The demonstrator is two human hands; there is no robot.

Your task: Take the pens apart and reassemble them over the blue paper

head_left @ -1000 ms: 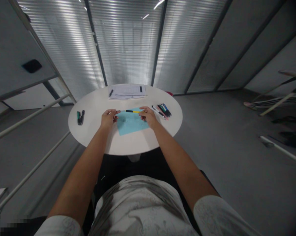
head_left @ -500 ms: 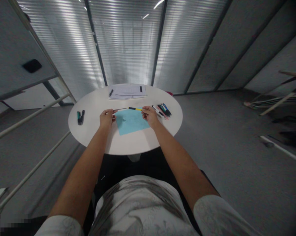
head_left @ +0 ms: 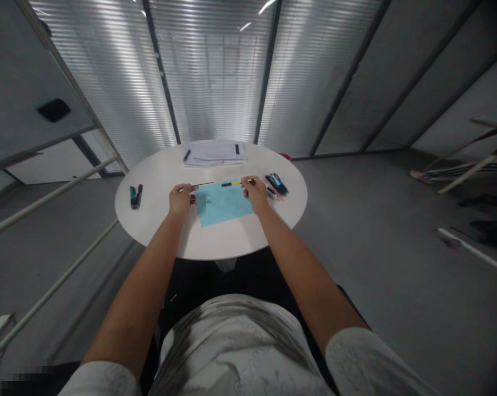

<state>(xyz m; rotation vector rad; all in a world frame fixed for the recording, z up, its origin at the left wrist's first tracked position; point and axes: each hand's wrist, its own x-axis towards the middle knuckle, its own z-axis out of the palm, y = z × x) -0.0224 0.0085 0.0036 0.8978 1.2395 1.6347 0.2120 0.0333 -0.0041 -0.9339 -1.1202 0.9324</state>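
My left hand [head_left: 181, 197] is closed over the left edge of a blue sheet of paper [head_left: 226, 206]. From its fingertips a thin dark stick [head_left: 204, 183] points right; its kind is too small to make out. At the sheet's right side, my right hand [head_left: 254, 193] pinches a slim yellow-and-black pen-like tool [head_left: 233, 183], its dark end pointing left above the paper. A gap separates the tool from the thin stick. Small dark marks [head_left: 209, 201] show on the left part of the sheet.
Several pens and markers [head_left: 278, 185] lie at the right of the round white table [head_left: 158, 165]. Two markers, one green [head_left: 132, 197] and one black [head_left: 138, 196], rest at the left. White papers [head_left: 214, 154] lie at the back. A metal frame [head_left: 54, 206] stands left.
My right hand has shifted slightly right with the yellow-and-black tool, which now tilts down to the left and stands farther from the thin stick. My left hand has barely moved.
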